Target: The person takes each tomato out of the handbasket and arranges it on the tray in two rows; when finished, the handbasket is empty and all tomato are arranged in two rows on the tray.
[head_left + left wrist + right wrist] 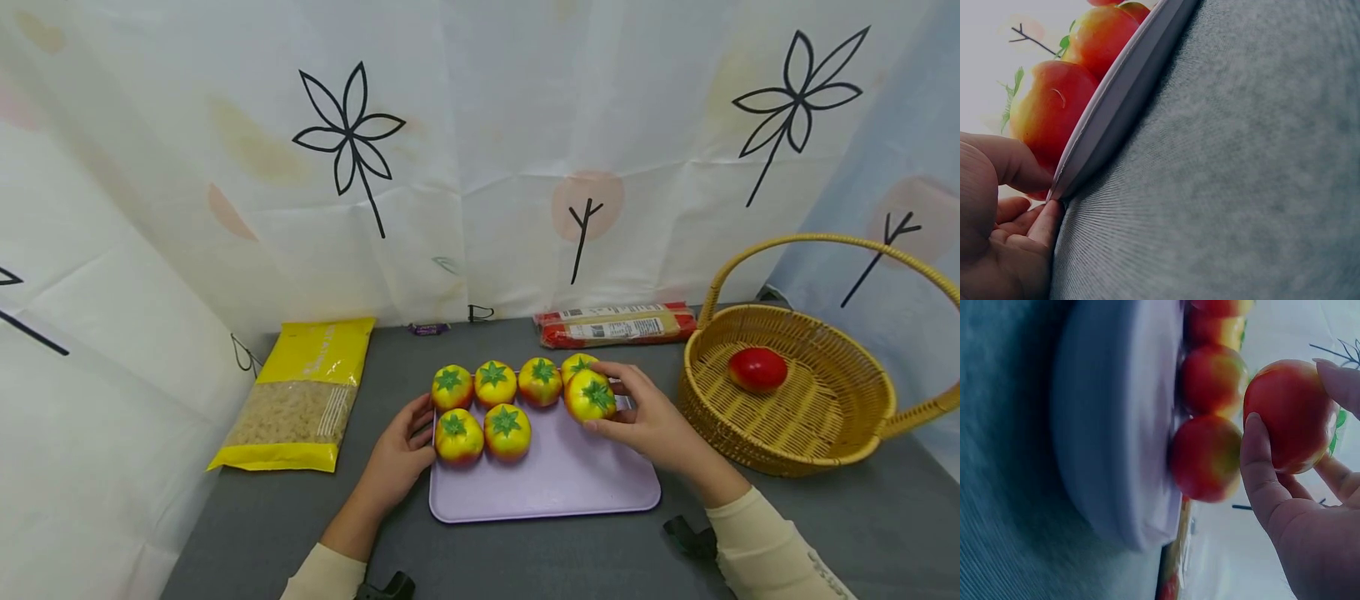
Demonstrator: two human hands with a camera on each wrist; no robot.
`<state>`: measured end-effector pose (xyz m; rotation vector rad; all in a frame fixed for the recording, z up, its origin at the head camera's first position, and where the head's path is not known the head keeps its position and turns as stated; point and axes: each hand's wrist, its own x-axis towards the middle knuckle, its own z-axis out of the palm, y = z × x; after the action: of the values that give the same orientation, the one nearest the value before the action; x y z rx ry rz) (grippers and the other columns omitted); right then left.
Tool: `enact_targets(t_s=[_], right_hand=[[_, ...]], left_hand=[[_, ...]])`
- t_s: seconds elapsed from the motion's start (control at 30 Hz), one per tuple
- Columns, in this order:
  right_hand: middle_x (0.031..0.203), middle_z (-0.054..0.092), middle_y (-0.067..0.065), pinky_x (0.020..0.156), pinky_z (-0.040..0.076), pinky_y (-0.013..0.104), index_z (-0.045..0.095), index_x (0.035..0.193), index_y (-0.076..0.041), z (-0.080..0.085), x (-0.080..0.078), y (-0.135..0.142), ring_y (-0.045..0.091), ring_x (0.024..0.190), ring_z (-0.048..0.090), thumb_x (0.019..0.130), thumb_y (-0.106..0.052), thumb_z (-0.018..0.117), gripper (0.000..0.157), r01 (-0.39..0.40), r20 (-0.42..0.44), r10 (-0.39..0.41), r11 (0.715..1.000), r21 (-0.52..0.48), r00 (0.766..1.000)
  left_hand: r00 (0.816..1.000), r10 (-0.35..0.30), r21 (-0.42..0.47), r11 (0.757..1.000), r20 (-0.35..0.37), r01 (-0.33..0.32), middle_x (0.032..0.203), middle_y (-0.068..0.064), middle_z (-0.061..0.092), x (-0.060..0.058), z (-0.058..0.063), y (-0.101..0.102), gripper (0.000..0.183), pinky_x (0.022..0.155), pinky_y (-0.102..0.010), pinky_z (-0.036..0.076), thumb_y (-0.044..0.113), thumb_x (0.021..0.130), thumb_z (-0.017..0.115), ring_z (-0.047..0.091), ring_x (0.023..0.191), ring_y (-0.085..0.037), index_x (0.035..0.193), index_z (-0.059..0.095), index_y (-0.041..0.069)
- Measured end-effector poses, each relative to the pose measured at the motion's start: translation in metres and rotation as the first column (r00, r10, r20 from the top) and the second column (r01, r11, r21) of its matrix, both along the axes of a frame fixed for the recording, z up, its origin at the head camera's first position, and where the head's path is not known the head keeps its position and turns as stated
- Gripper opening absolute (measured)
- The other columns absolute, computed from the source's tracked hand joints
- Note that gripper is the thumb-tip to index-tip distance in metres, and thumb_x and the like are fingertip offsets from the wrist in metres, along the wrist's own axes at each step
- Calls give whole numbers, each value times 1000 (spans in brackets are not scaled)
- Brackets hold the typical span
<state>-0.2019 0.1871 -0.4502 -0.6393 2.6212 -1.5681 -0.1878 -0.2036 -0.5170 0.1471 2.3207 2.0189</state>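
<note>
My right hand (pixel 651 418) holds a yellow-red persimmon (pixel 590 395) with a green leafy top, thumb and fingers round its sides. The right wrist view shows this persimmon (pixel 1291 415) raised above the lilac tray (pixel 543 492), apart from the tray's surface. On the tray, several like persimmons (pixel 495 383) stand in a back row, with two more persimmons (pixel 507 432) in front at the left. My left hand (pixel 397 454) is at the tray's left edge. In the left wrist view its thumb and fingers pinch the tray rim (pixel 1094 103) beside a persimmon (pixel 1054 112).
At the right stands a yellow wicker basket (pixel 697 400) with a tall handle and a red fruit (pixel 757 369) inside. A red-ended noodle packet (pixel 615 325) lies behind the tray. Left of it is a yellow pasta bag (pixel 300 400). A small purple wrapped sweet (pixel 429 329) lies near the curtain.
</note>
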Motion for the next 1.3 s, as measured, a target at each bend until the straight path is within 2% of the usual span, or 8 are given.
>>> enact_targets(t_s=[0.17, 0.37, 0.77, 1.0, 1.3], right_hand=[[150, 46, 23, 93, 63, 42, 52, 154, -5, -8, 0, -7, 46, 129, 57, 93, -15, 88, 72, -38, 16, 38, 999, -3, 999], [156, 41, 27, 94, 63, 40, 53, 155, -5, -14, 1, -14, 46, 130, 57, 94, -14, 87, 70, -75, 51, 76, 997, -25, 996], [149, 50, 18, 91, 62, 40, 53, 154, -6, -17, 3, -21, 36, 123, 57, 95, -16, 87, 70, -135, 104, 137, 991, -20, 985], [150, 49, 19, 92, 61, 39, 54, 153, -5, -18, 5, -26, 37, 125, 56, 95, -16, 87, 68, -144, 161, 139, 989, 20, 977], [154, 46, 23, 94, 62, 39, 50, 157, -5, -21, 5, -27, 39, 128, 57, 95, -10, 85, 71, -138, 160, 134, 990, 17, 978]], left_hand=[[1000, 3, -5, 1000, 5, -3, 168, -19, 39, 0, 2, 1, 86, 117, -42, 42, -16, 86, 62, 43, 152, -35, 166, 34, -2], [1000, -4, 0, 1000, -9, 4, 168, -22, 39, 0, 2, 1, 85, 119, -45, 41, -16, 87, 62, 42, 152, -38, 166, 34, -4], [1000, -3, -8, 1000, -11, 3, 168, -22, 39, 0, 3, 1, 85, 118, -44, 41, -15, 86, 63, 43, 152, -38, 166, 34, -4], [1000, -9, 9, 1000, -20, 9, 168, -23, 39, 1, 3, 1, 85, 119, -46, 40, -16, 86, 63, 42, 152, -39, 165, 35, -5], [1000, -14, 20, 1000, -20, 14, 168, -24, 38, 1, 3, 1, 84, 119, -46, 39, -17, 86, 62, 42, 152, -39, 165, 34, -6]])
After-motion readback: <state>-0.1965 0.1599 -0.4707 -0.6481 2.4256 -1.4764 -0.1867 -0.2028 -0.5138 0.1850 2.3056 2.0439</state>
